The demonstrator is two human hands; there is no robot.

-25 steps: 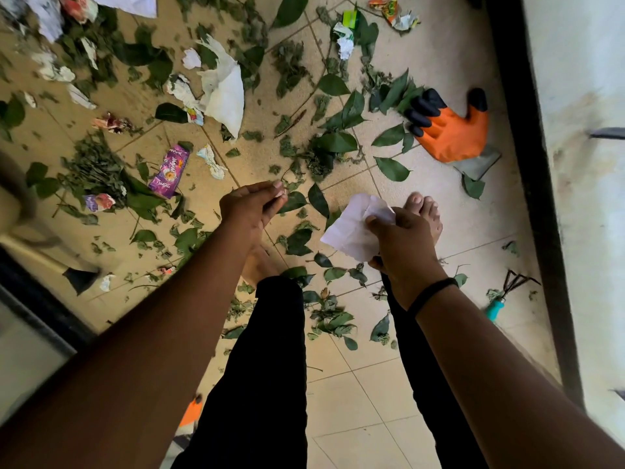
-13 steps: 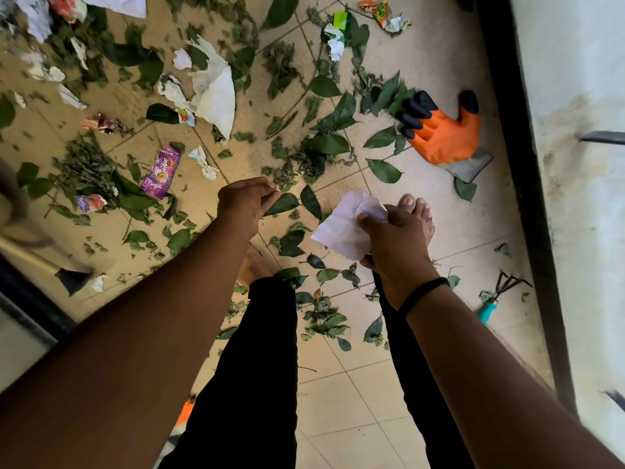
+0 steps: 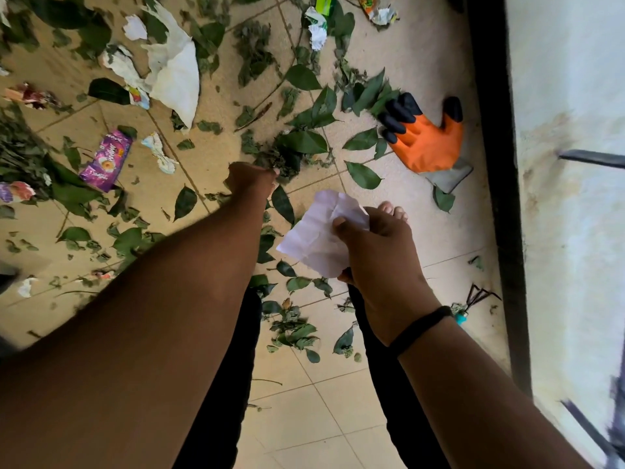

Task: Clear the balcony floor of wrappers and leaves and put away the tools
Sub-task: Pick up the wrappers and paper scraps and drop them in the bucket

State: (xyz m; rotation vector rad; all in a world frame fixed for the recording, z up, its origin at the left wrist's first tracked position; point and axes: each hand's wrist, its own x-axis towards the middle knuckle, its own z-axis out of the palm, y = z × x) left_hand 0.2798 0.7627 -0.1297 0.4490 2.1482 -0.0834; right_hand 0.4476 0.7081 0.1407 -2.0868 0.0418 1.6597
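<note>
Your right hand (image 3: 378,262) pinches a crumpled white sheet of paper (image 3: 318,231) between thumb and curled fingers, holding it up above the beige tiled balcony floor (image 3: 338,418), over your bare right foot (image 3: 392,211). A black band (image 3: 419,324) circles that wrist.

Your left hand (image 3: 252,179) reaches down and away from the white sheet, toward a clump of wilted green leaves (image 3: 287,157) lying just beyond its knuckles. Its fingers are curled under and hidden from the camera, so you cannot tell whether they have hold of anything.

Take the white sheet as your landmark. Beyond it and to the right lies an orange work glove with black fingertips (image 3: 422,137), its fingers tucked against a spray of fresh green leaves (image 3: 368,93). To the right of the sheet and nearer to you, a small hand rake with a teal handle (image 3: 473,301) rests on the floor close to the dark door frame (image 3: 497,164). To the left of the sheet and farther off sits a purple snack wrapper (image 3: 106,160), with a small crumpled printed wrapper (image 3: 159,152) just beside it. Farther beyond, a large torn white paper bag (image 3: 176,72) lies among scattered leaves. Far beyond the sheet there is a crumpled white and green wrapper (image 3: 318,25).
</note>
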